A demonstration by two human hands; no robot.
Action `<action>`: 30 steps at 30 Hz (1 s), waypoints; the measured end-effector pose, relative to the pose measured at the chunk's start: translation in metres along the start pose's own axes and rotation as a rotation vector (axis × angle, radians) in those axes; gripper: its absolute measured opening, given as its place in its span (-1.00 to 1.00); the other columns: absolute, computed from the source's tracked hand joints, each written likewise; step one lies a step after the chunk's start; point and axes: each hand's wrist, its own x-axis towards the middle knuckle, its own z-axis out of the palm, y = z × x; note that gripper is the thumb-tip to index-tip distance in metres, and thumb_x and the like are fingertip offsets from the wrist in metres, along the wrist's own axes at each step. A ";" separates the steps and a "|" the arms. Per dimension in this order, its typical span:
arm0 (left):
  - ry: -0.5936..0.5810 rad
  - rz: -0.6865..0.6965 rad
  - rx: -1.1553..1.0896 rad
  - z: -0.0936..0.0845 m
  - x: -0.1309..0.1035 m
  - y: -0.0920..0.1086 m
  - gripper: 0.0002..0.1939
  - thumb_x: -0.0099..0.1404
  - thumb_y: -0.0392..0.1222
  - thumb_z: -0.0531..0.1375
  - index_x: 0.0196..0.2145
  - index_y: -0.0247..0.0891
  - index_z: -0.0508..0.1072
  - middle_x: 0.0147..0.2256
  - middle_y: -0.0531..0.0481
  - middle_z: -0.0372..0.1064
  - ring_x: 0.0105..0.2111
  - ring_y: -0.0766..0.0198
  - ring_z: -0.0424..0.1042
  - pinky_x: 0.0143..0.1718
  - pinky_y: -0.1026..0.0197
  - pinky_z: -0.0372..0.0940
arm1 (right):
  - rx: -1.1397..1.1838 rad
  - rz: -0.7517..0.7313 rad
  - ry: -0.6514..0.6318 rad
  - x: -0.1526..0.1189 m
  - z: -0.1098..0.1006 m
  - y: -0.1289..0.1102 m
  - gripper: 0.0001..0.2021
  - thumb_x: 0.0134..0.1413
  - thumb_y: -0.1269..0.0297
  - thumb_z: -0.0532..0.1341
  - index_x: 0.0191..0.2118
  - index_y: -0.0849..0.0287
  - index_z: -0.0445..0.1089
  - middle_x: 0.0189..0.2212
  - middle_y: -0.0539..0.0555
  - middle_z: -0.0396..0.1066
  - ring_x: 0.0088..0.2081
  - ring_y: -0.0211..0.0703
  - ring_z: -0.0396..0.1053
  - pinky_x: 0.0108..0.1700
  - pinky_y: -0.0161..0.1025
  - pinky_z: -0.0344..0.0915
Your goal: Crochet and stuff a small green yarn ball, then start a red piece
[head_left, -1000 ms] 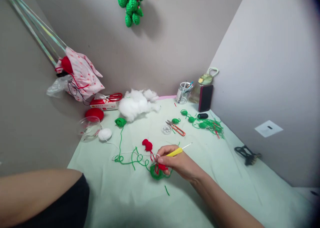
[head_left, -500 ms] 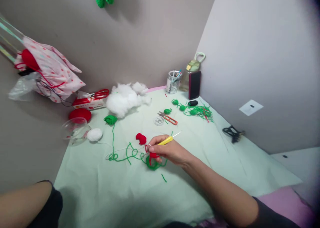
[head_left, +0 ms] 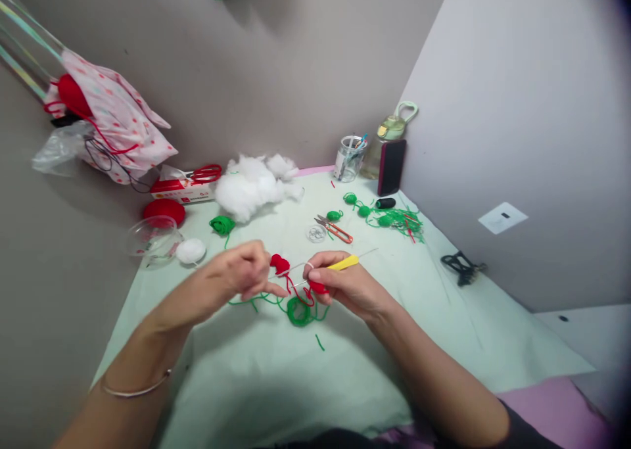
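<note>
My right hand grips a yellow-handled crochet hook and a small red crocheted piece. White yarn loops at its fingertips and stretches across to my left hand. The fingers of that hand are curled, with one digit pointing right toward the hook; its grip on the yarn is partly hidden. Another red crocheted piece lies between the hands, with a red tail of yarn below it. Beneath is a coil of green yarn on the pale green cloth.
White stuffing sits at the back, near a tissue box with red scissors. Orange thread snips, green crocheted balls and yarn scraps lie right. A white yarn ball, phone and bottle stand around.
My left hand has come in from the left, up close to my right hand. My right hand, still with the hook, is slightly farther right, and the view has shifted a little.
</note>
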 end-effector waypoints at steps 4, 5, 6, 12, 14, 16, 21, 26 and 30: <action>0.004 0.058 -0.099 0.025 0.018 -0.018 -0.63 0.45 0.13 0.13 -0.34 -0.22 0.42 -0.35 0.01 0.28 -0.31 0.27 0.32 -0.07 0.11 0.39 | -0.130 -0.038 -0.006 -0.012 0.007 -0.003 -0.78 -0.09 0.20 0.51 -0.37 0.22 0.59 -0.59 -0.03 0.50 -0.63 -0.39 0.33 -0.57 -0.42 0.24; 0.082 0.126 -0.169 0.031 0.022 -0.018 -0.66 0.48 0.09 0.11 -0.30 -0.20 0.45 -0.27 -0.01 0.31 -0.19 0.23 0.37 0.00 0.08 0.39 | -0.148 -0.028 -0.021 -0.014 0.009 -0.002 -0.80 -0.06 0.22 0.50 -0.36 0.21 0.59 -0.57 -0.02 0.51 -0.61 -0.39 0.35 -0.56 -0.43 0.25; 0.150 0.180 -0.260 0.037 0.026 -0.016 -0.69 0.50 0.05 0.08 -0.28 -0.18 0.46 -0.18 -0.04 0.36 -0.01 0.16 0.38 0.08 0.01 0.37 | -0.158 -0.019 -0.032 -0.016 0.011 -0.002 -0.82 -0.04 0.23 0.50 -0.35 0.19 0.60 -0.56 -0.03 0.52 -0.61 -0.40 0.35 -0.54 -0.44 0.26; 0.257 0.376 0.076 0.046 0.029 -0.019 -0.36 0.55 0.07 -0.07 -0.62 -0.18 0.45 -0.01 -0.06 0.57 0.35 -0.01 0.19 0.45 -0.18 -0.21 | -0.151 -0.038 0.019 -0.014 0.011 0.003 -0.80 -0.05 0.20 0.51 -0.37 0.18 0.59 -0.58 -0.05 0.48 -0.61 -0.40 0.35 -0.55 -0.43 0.29; 0.341 0.465 0.467 0.046 0.028 -0.027 -0.60 0.47 0.00 0.14 -0.45 -0.14 0.63 0.02 -0.07 0.57 0.37 -0.05 0.15 0.47 -0.17 -0.40 | -0.163 -0.061 0.056 -0.012 0.011 0.004 -0.79 -0.05 0.18 0.50 -0.38 0.19 0.58 -0.58 -0.04 0.48 -0.60 -0.38 0.36 -0.54 -0.41 0.31; 0.389 0.439 0.545 0.048 0.027 -0.033 -0.78 0.41 -0.07 0.23 -0.25 -0.12 0.69 0.10 -0.08 0.53 0.40 -0.04 0.08 0.46 -0.16 -0.36 | -0.191 -0.083 0.094 -0.010 0.013 0.003 -0.80 -0.05 0.19 0.50 -0.40 0.19 0.57 -0.57 -0.04 0.48 -0.60 -0.38 0.35 -0.52 -0.41 0.33; 0.539 0.092 -0.188 0.058 0.029 -0.036 -0.83 0.32 -0.01 0.32 -0.26 -0.08 0.70 -0.10 -0.04 0.58 0.03 0.15 0.47 0.11 0.14 0.31 | -0.214 -0.143 0.142 -0.008 0.019 0.002 -0.82 -0.07 0.24 0.50 -0.37 0.16 0.55 -0.57 -0.08 0.45 -0.57 -0.39 0.34 -0.50 -0.42 0.32; 0.660 0.047 -0.261 0.054 0.034 -0.040 -0.86 0.18 -0.12 0.44 -0.26 -0.09 0.71 -0.41 0.10 0.47 -0.41 0.44 0.35 -0.29 0.40 0.28 | -0.198 -0.279 0.127 -0.014 0.014 0.001 -0.81 -0.05 0.26 0.51 -0.39 0.14 0.50 -0.51 -0.06 0.47 -0.55 -0.37 0.37 -0.49 -0.40 0.33; 0.516 0.043 -0.224 0.064 0.036 -0.049 -0.67 0.20 -0.13 0.43 -0.05 -0.09 0.66 -0.39 0.11 0.45 -0.42 0.42 0.37 -0.33 0.37 0.29 | -0.363 -0.425 0.163 -0.018 0.018 0.000 -0.89 0.07 0.29 0.44 -0.29 0.11 0.53 -0.40 -0.03 0.48 -0.44 -0.31 0.42 -0.42 -0.35 0.37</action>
